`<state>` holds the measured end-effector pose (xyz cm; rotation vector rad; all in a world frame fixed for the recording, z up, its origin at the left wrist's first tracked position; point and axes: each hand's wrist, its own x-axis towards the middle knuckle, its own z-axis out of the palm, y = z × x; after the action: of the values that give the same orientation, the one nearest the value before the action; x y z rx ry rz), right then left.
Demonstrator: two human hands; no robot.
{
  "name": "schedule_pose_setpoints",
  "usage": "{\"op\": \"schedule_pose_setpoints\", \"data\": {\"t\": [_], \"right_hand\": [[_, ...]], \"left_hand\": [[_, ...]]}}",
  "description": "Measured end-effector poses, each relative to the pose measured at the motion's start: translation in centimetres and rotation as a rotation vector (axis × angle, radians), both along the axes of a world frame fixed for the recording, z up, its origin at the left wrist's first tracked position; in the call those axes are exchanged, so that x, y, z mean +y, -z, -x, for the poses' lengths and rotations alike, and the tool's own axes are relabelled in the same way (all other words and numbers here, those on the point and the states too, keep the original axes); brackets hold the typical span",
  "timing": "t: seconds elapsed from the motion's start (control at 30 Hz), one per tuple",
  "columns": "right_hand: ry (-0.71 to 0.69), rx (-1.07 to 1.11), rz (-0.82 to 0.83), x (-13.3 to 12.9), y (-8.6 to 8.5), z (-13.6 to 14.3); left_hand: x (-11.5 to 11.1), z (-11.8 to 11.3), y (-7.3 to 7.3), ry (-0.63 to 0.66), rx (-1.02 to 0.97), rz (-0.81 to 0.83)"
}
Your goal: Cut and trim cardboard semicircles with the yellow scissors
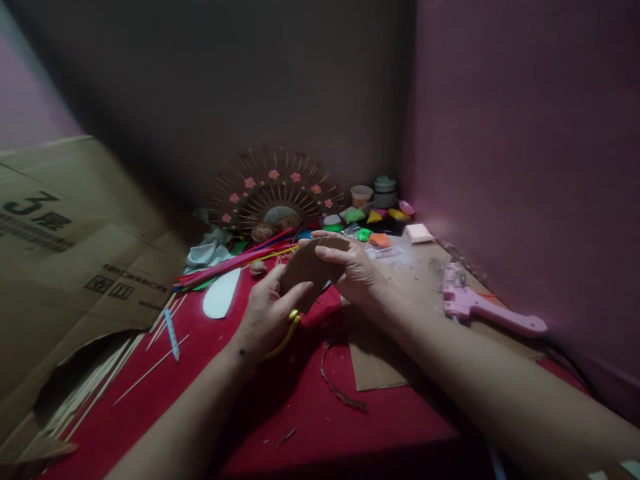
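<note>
Cardboard disc (pixel 311 267), one, gripped by both hands: left hand (pixel 265 313), also holding yellow-handled scissors (pixel 286 337), and right hand (pixel 353 270).

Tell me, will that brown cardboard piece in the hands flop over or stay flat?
The cardboard piece probably stays fairly flat: it keeps its shape though the left hand and right hand grip only its edges. It looks thin, so likely light. It could bend if squeezed hard, like the torn cardboard sheet on the table.
</note>
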<state>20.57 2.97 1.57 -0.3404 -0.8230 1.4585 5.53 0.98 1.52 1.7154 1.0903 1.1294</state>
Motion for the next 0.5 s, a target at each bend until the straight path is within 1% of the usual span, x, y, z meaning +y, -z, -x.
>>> {"op": "schedule_pose_setpoints", "data": {"t": [0.1, 0.17, 0.23, 0.27, 0.37, 0.5], "right_hand": [[-0.047, -0.108, -0.017, 0.0, -0.4, -0.7], [-0.014, -0.160, -0.056, 0.2, -0.4, -1.0], [0.063, -0.222, -0.112, 0.5, -0.3, -1.4], [0.100, -0.287, -0.151, 0.7, -0.2, -1.6], [0.169, -0.618, -0.280, 0.9, -0.4, -2.3], [0.235, -1.061, -0.455, 0.4, -1.1, -2.8]], "left_hand": [[0.0, 1.0, -0.5, -0.102, 0.228, -0.292], [0.2, 1.6, -0.8, -0.120, 0.327, -0.400], [0.4, 2.1, -1.0, -0.122, 0.391, -0.471], [0.6, 2.3, -1.0, -0.120, 0.424, -0.502], [1.1, 2.9, -1.0, -0.083, 0.547, -0.585], [1.6, 3.3, -0.7, -0.012, 0.722, -0.707]]}}
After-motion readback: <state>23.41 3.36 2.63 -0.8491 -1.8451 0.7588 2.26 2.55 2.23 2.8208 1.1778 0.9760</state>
